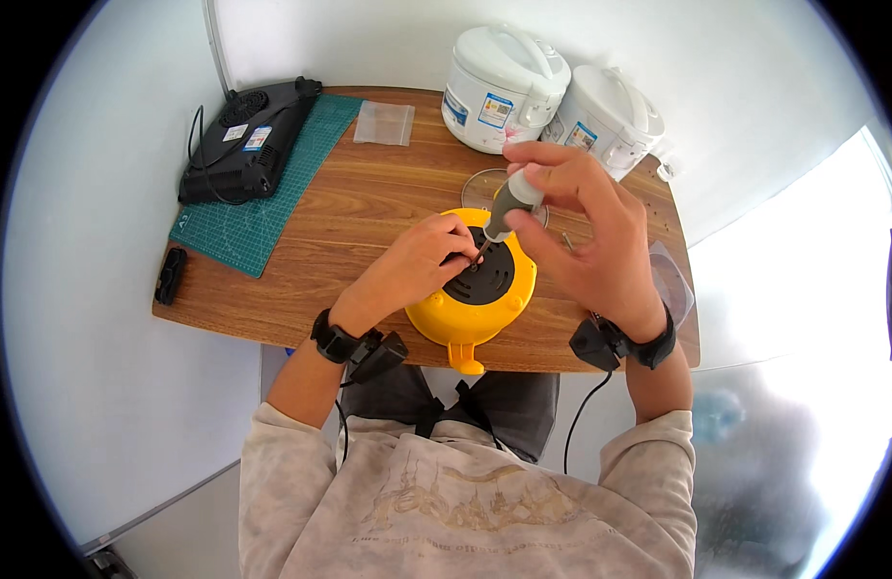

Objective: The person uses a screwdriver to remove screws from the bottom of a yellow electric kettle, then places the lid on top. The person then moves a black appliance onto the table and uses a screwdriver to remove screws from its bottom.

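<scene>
Turning the driver [507, 206], seemingly: R hand [600, 232] half-curled round its handle; L hand [407, 265] bunched at tip, can't tell what it grips. Yellow pot [434, 318] just under L fingertips. Next move prob. calls for tip seated, shaft steady.

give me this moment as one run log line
right grip: on screwdriver handle; left grip: at shaft near black vented disc; yellow appliance: disc side up on table; far side: two white cookers
</scene>
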The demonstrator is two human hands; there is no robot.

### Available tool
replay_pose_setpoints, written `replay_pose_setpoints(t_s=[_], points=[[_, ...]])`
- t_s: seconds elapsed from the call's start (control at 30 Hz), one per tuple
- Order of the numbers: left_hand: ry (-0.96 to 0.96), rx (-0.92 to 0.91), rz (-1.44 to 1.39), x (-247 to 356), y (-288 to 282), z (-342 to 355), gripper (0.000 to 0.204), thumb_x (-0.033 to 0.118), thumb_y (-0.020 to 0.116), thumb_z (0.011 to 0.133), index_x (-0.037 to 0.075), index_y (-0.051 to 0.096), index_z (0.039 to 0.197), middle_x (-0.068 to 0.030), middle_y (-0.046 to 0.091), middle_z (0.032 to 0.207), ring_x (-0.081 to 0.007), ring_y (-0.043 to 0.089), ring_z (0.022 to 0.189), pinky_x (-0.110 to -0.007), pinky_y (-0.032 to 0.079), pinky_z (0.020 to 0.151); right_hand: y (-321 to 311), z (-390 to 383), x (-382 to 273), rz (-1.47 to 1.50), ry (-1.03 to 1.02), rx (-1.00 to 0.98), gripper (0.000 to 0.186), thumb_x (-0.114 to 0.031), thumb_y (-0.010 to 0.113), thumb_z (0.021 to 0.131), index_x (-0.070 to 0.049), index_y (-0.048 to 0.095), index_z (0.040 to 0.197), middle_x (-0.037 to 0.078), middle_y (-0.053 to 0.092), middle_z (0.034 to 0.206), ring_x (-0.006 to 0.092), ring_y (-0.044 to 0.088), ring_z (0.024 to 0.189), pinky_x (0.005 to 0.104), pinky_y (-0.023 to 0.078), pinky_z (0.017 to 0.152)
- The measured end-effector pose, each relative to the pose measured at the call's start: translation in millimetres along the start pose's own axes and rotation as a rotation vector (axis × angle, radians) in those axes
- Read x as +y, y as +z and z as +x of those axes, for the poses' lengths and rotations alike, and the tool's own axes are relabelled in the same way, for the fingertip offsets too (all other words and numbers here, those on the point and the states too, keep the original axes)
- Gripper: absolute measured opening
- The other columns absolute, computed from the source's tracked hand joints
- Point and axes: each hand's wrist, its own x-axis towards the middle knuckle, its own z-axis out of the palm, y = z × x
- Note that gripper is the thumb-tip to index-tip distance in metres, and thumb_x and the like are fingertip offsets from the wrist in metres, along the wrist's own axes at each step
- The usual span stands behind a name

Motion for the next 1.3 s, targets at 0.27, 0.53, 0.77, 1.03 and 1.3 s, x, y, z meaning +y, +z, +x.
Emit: replay_pose_setpoints(t_s=[0.27,0.53,0.77,1.03,1.3], points=[[0.096,0.035,0.031,-9.7,4.1,-0.3,0.010,0.006,0.068,0.090,0.003,0.074,0.098,-0.0101,0.063,0.104,-0.0266,0.063,0.098,-0.034,0.052,0.088,-2.3,0.5,4.7,0.029,0.044,-0.020,0.028,-0.004,0.077,0.083,-0.001,0.057,0.103,0.013,0.069,0.120,0.0240,0.072,0.085,0.0317,0.061,0.078],[0.079,0.029,0.047,-7.8,6.3,-0.3,0.010,0.004,0.067,0.091,0.000,0.073,0.097,-0.0100,0.063,0.105,-0.0264,0.063,0.099,-0.034,0.051,0.088,0.6,3.5,7.3,0.055,0.055,0.076,0.026,-0.004,0.078,0.084,-0.001,0.057,0.100,0.013,0.069,0.111,0.0224,0.072,0.081,0.0308,0.061,0.075],[0.071,0.036,0.061,-8.4,5.9,-2.2,0.010,0.004,0.066,0.092,0.000,0.072,0.099,-0.0104,0.063,0.107,-0.0270,0.063,0.101,-0.034,0.051,0.090,-4.5,2.2,6.8,-0.049,0.034,0.013,0.025,-0.003,0.077,0.084,-0.002,0.057,0.100,0.013,0.069,0.111,0.0232,0.072,0.085,0.0305,0.059,0.077],[0.100,0.033,0.053,-8.9,6.3,-1.1,0.010,0.004,0.065,0.092,0.001,0.072,0.099,-0.0097,0.063,0.107,-0.0258,0.063,0.101,-0.034,0.051,0.090,0.8,2.4,8.9,-0.008,-0.018,0.062,0.029,-0.004,0.080,0.080,-0.003,0.059,0.099,0.010,0.065,0.102,0.0241,0.067,0.080,0.0297,0.056,0.073],[0.104,0.038,0.064,-12.6,8.2,-1.5,0.012,0.004,0.065,0.092,0.002,0.072,0.100,-0.0094,0.063,0.106,-0.0258,0.062,0.101,-0.034,0.051,0.090,-0.7,5.1,2.6,-0.023,-0.027,0.037,0.023,0.003,0.074,0.083,-0.003,0.061,0.101,0.010,0.063,0.102,0.0231,0.066,0.080,0.0307,0.056,0.072]])
